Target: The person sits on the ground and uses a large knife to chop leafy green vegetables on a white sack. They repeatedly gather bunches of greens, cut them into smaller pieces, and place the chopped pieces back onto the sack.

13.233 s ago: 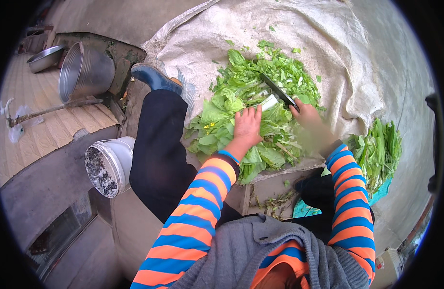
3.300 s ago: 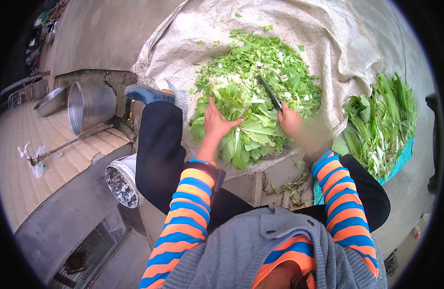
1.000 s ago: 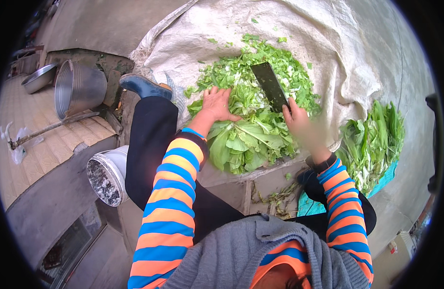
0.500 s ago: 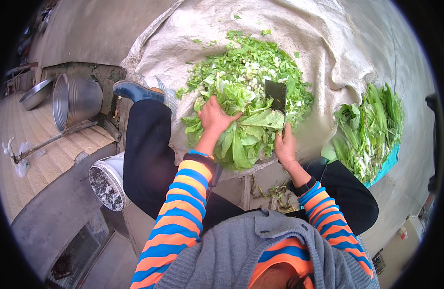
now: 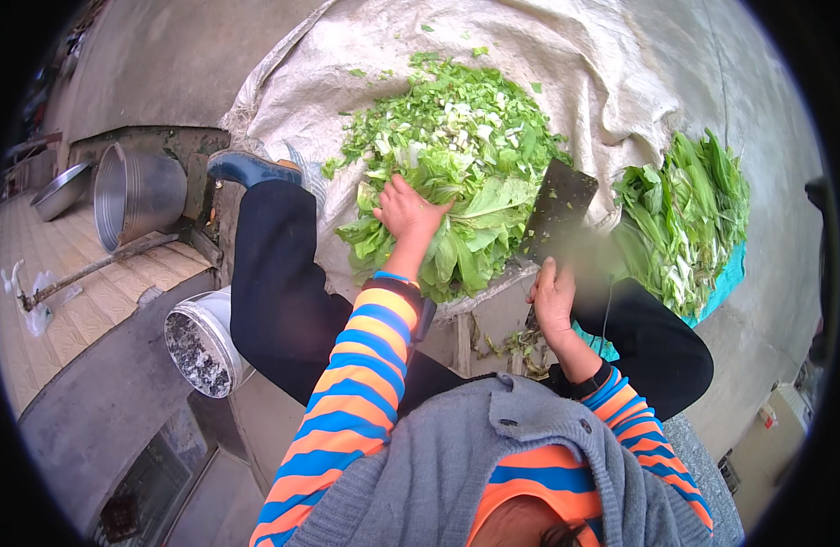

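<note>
My left hand (image 5: 411,217) presses down on a bunch of leafy greens (image 5: 465,255), its thumb stretched to the right and its fingers bent over the leaves. Closed round the handle of a cleaver (image 5: 562,202), my right hand (image 5: 554,296) is at the right of the bunch. The dark, broad blade, with bits of green stuck on it, is tilted and stands at the bunch's right edge; whether it touches the leaves I cannot tell. Just beyond the bunch spreads a heap of chopped greens (image 5: 493,114) with pale stem pieces.
Under the greens lies a whitish woven sheet (image 5: 602,64). Whole leafy greens (image 5: 689,214) are piled on a turquoise sheet (image 5: 725,283) at the right. To the left are a white bucket (image 5: 221,314), a large metal pot (image 5: 151,191) and a metal basin (image 5: 62,190). My legs flank the work.
My right hand has drawn the cleaver to the right, off the bunch, and its blade now shows broader. My left hand stays on the leaves. The whole view has shifted slightly.
</note>
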Demonstrator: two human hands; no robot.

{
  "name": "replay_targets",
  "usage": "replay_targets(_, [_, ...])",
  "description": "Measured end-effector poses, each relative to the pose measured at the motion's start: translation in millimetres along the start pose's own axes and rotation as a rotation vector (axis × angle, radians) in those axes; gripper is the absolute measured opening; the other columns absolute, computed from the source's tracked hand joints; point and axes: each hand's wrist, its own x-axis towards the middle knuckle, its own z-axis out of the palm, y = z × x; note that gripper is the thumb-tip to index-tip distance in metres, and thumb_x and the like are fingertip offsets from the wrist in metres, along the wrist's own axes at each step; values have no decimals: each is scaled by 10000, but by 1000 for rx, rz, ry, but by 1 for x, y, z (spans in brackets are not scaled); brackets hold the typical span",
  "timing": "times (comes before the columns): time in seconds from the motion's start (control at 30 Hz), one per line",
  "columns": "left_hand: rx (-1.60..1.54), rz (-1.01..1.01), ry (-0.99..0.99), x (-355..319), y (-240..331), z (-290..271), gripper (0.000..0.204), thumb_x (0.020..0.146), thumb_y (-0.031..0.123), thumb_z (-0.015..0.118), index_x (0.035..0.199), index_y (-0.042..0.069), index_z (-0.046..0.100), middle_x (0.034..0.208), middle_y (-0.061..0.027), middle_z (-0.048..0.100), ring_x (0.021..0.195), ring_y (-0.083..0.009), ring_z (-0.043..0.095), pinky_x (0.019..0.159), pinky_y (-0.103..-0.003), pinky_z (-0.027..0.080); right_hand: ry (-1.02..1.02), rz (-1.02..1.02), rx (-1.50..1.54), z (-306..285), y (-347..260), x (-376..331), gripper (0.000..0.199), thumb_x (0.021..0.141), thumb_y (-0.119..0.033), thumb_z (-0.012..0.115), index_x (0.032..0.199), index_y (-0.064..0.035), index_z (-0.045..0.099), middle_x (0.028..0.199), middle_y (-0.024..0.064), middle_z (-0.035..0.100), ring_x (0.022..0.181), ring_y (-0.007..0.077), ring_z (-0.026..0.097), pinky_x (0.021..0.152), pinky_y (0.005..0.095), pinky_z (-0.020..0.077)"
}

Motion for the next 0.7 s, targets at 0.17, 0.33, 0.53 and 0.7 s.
replay_targets(0.17, [76,146,-185,-7,-3,-13,1221,454,730,739,1329,15,276,1244,-141,451,1176,-282,412,974,-434,329,-100,307,-189,52,2,-2,211,927,-204,411,1038,-26,409,715,132,549,412,199,515,351,339,439])
replay_targets(0.33, [-292,247,-244,34,-54,-19,1319,451,655,798,1395,-35,187,1238,-272,494,1126,-354,516,961,-378,405,-157,255,-220,70,10,9,227,916,-180,400,1085,-28,407,737,147,561,427,228,537,366,348,453])
replay_targets(0.53, [-796,155,-593,77,-84,29,1188,518,566,828,1350,-59,253,1240,-190,528,1167,-276,502,1006,-377,372,-233,288,-141,67,1,13,163,911,-142,402,1022,-24,419,693,122,549,409,199,521,359,338,439])
replay_targets(0.7, [-894,124,-541,34,-76,44,1157,556,528,825,1384,-14,225,1272,-154,518,1178,-251,490,1008,-320,355,-343,351,-25,74,-16,17,142,912,-124,402,1014,-28,426,671,98,529,405,171,511,351,327,426])
